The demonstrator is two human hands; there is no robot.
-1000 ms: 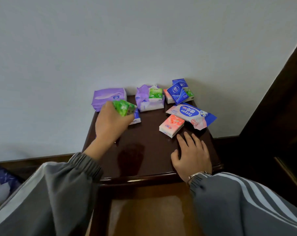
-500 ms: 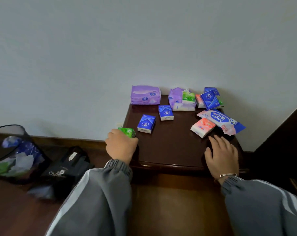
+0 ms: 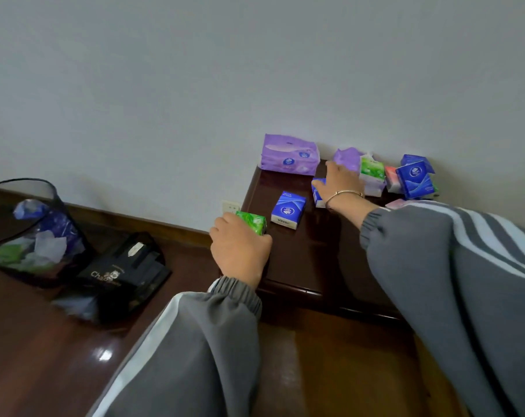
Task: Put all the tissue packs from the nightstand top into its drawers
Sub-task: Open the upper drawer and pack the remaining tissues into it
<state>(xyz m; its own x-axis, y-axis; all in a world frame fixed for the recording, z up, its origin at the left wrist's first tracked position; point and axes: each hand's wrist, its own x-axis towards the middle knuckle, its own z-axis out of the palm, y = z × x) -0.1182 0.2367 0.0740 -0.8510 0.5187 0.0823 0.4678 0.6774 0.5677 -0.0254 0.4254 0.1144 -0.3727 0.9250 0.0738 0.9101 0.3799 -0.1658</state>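
My left hand [image 3: 240, 251] grips a small green tissue pack [image 3: 250, 222], fingers curled round it, at the front left corner of the nightstand [image 3: 309, 245], right over its left edge. My right hand [image 3: 338, 183] reaches across the middle of the nightstand top and lies over a small blue pack [image 3: 318, 194]. I cannot tell whether those fingers have closed on it or only rest on it. A thin bracelet [image 3: 345, 194] sits at that wrist.

A second small blue pack [image 3: 287, 209] stands free on the left part of the nightstand top, between my two hands. A large purple tissue pack [image 3: 290, 155] lies at the back left corner of the nightstand, against the wall. An opened purple pack [image 3: 347, 156] sits at the back middle, with another green pack [image 3: 372, 168] touching it. At the back right corner, a red pack [image 3: 392, 176] and two more blue packs [image 3: 413, 179] are crowded together. My grey sleeve covers most of the nightstand's right side.

On the wooden floor left of the nightstand lies a black bag [image 3: 122, 272], and further left stands a black mesh wastebasket [image 3: 29, 230] with crumpled wrappers in it. A wall socket [image 3: 230, 207] shows just beside the nightstand's left edge.
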